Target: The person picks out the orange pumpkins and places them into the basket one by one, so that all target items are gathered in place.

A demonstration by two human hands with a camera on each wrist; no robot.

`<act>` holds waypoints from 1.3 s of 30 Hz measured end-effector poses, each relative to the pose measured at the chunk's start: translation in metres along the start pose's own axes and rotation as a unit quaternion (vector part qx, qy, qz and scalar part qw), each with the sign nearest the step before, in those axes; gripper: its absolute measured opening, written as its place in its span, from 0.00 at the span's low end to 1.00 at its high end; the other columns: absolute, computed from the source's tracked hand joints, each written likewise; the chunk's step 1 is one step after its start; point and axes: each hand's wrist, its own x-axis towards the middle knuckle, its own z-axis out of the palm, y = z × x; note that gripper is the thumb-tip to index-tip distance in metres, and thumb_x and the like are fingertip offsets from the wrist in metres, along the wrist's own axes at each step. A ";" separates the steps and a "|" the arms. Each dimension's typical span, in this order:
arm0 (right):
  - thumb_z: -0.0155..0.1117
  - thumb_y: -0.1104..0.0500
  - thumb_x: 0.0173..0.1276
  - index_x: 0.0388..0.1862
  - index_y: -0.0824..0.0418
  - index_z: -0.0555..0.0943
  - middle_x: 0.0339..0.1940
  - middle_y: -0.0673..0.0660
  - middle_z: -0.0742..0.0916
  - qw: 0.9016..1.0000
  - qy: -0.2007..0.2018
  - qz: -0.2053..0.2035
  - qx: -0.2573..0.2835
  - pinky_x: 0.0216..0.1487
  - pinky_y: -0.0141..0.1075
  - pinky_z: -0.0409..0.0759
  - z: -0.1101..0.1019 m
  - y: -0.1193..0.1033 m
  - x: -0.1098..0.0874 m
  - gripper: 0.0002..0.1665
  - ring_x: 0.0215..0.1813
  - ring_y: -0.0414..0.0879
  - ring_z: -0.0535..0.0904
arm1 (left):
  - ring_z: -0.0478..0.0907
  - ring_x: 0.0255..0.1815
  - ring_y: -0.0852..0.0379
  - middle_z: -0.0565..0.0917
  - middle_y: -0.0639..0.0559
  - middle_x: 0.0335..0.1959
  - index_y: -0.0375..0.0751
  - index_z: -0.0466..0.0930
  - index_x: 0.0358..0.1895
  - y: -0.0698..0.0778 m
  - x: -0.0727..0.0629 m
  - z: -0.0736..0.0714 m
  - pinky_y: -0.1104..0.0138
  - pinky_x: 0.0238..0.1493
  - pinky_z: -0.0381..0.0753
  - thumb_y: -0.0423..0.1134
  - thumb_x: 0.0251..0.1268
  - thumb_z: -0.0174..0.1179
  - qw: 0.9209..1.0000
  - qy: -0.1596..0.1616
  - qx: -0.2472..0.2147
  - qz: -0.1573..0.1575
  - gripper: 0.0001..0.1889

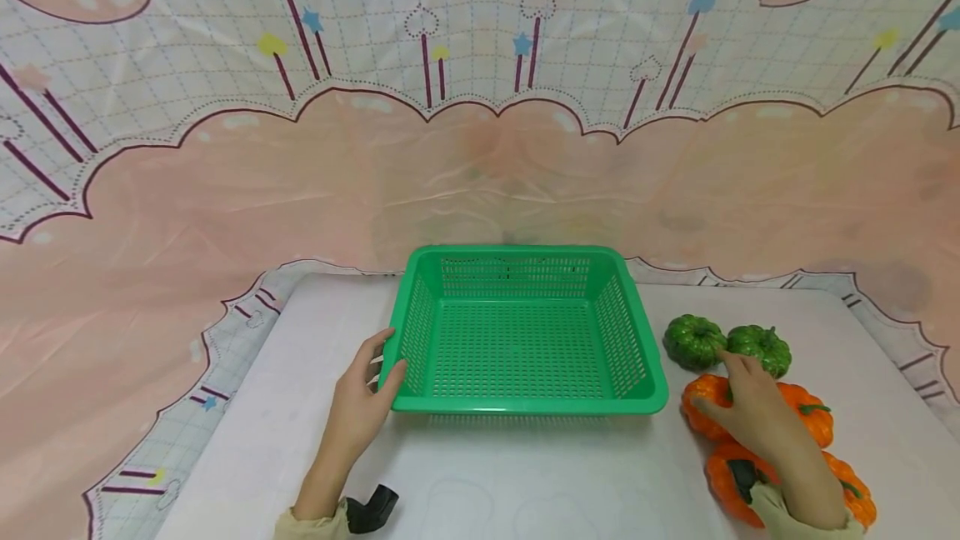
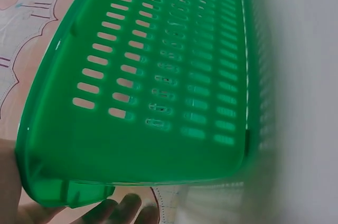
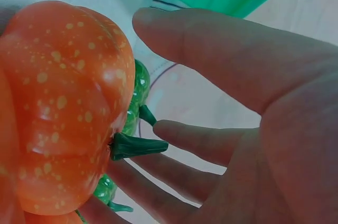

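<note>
At lower right, the right hand hovers, fingers spread, over an orange pumpkin; the left hand pinches the green basket.

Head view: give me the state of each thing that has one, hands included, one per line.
Green basket: upright, nothing inside
Two green pumpkins: whole, outside the basket
Orange pumpkins: grouped right of the basket, partly hidden
Left hand: gripping the basket's left rim
Right hand: spread over the orange pumpkins, gripping nothing
Patterned backdrop: slightly creased
</note>
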 end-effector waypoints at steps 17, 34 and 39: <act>0.73 0.48 0.62 0.68 0.82 0.57 0.61 0.84 0.66 0.999 -0.027 0.020 0.012 0.57 0.69 0.67 -0.003 0.005 0.001 0.53 0.60 0.77 0.65 | 0.78 0.60 0.32 0.76 0.30 0.62 0.50 0.63 0.74 -0.005 -0.002 0.004 0.45 0.50 0.80 0.44 0.75 0.56 0.999 -0.004 -0.035 -0.007 0.27; 0.75 0.42 0.59 0.60 0.76 0.70 0.54 0.81 0.73 0.997 -0.071 0.031 -0.004 0.51 0.65 0.74 -0.003 0.007 0.003 0.46 0.52 0.71 0.74 | 0.77 0.60 0.33 0.77 0.30 0.62 0.51 0.63 0.73 -0.006 -0.001 0.002 0.44 0.53 0.79 0.43 0.76 0.55 1.000 -0.007 -0.028 -0.011 0.26; 0.75 0.42 0.59 0.61 0.77 0.69 0.57 0.82 0.73 0.996 -0.080 0.038 -0.002 0.53 0.65 0.73 -0.004 0.007 0.005 0.48 0.54 0.72 0.73 | 0.77 0.61 0.33 0.77 0.30 0.62 0.52 0.63 0.74 -0.007 -0.001 0.002 0.43 0.54 0.78 0.42 0.76 0.55 0.999 -0.007 -0.031 -0.014 0.26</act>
